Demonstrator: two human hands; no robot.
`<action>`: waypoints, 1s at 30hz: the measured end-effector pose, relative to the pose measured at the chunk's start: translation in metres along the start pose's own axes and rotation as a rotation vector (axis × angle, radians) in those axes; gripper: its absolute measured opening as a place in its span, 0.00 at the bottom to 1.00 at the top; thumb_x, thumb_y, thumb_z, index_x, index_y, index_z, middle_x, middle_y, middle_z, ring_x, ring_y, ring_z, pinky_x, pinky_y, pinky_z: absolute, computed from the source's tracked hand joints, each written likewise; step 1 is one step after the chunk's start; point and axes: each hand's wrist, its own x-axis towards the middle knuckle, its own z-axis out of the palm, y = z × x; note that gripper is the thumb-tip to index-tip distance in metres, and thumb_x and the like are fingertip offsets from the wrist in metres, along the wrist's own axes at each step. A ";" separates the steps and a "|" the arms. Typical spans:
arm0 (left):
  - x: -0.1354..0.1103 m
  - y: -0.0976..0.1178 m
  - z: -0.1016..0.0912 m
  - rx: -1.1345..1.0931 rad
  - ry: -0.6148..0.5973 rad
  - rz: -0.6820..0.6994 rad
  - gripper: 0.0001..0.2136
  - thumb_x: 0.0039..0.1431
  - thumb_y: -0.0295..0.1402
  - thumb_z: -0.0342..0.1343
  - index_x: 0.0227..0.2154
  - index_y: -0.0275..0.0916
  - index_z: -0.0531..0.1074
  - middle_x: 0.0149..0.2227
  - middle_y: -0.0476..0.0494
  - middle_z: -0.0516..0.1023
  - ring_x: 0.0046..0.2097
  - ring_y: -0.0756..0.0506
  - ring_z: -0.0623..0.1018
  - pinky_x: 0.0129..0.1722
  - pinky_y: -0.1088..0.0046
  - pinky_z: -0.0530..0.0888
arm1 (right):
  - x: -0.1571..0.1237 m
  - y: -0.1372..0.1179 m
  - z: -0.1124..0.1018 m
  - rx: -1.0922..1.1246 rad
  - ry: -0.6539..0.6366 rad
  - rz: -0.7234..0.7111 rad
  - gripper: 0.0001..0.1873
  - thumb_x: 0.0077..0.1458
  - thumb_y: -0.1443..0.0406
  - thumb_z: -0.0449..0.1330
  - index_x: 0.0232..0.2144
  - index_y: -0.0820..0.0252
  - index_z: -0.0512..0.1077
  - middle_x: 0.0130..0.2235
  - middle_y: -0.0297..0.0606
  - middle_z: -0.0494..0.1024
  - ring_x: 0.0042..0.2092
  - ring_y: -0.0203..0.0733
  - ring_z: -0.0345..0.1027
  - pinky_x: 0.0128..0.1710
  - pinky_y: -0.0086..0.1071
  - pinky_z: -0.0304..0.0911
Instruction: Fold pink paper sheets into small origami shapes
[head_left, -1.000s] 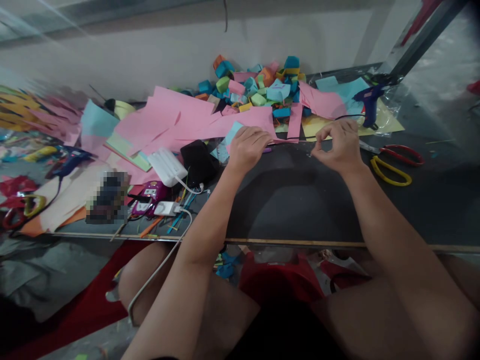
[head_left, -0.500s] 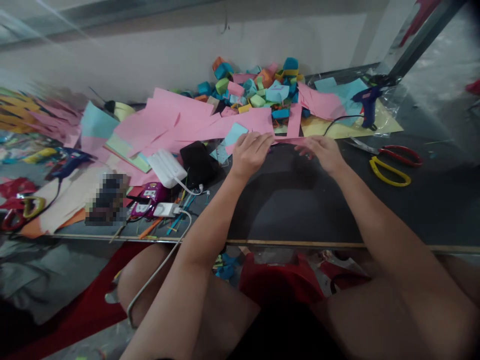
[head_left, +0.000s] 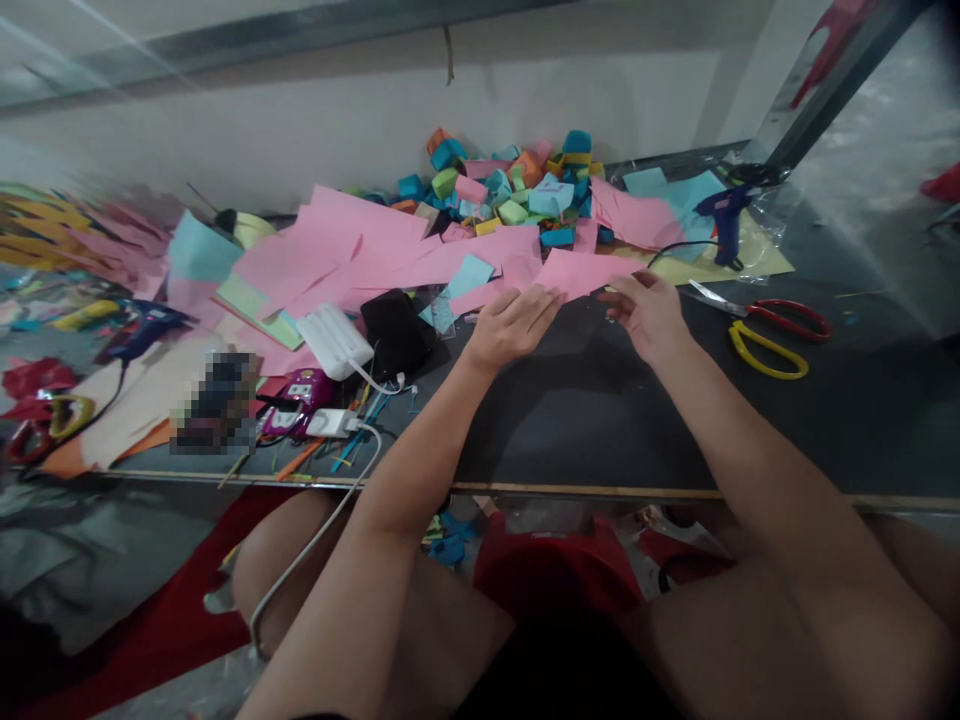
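Pink sheet (head_left: 581, 270), one, held between left hand (head_left: 510, 325) and right hand (head_left: 646, 312).

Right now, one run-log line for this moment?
left hand: fingertips on pink sheet | right hand: pinches its corner | scissors: right of hands, untouched

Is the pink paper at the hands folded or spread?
Spread: the pink paper lies flat, no crease visible, left hand and right hand at its near edge.

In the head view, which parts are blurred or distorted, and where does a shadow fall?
Head view: the left edge is smeared and holds a pixelated patch; the left hand, right hand and pink sheet are fairly sharp; a soft shadow lies on the table.
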 end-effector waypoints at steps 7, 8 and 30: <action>0.002 0.003 -0.002 -0.004 -0.048 0.128 0.17 0.74 0.34 0.46 0.56 0.42 0.77 0.52 0.38 0.84 0.55 0.43 0.83 0.55 0.65 0.77 | -0.020 0.003 0.016 -0.102 -0.267 0.174 0.18 0.42 0.57 0.76 0.31 0.59 0.75 0.33 0.42 0.82 0.33 0.46 0.81 0.25 0.32 0.74; 0.003 0.002 -0.002 0.005 -0.050 0.140 0.17 0.74 0.34 0.45 0.55 0.41 0.78 0.52 0.37 0.84 0.55 0.43 0.83 0.54 0.65 0.77 | -0.020 0.003 0.015 -0.116 -0.259 0.155 0.18 0.43 0.57 0.76 0.31 0.59 0.75 0.32 0.41 0.82 0.32 0.45 0.81 0.25 0.32 0.74; 0.003 -0.020 -0.005 0.038 0.213 -0.283 0.14 0.70 0.43 0.52 0.47 0.42 0.78 0.48 0.37 0.85 0.55 0.37 0.81 0.57 0.55 0.73 | 0.011 0.010 -0.018 -0.549 0.179 -0.448 0.21 0.56 0.44 0.63 0.38 0.54 0.75 0.39 0.45 0.81 0.45 0.56 0.78 0.44 0.50 0.74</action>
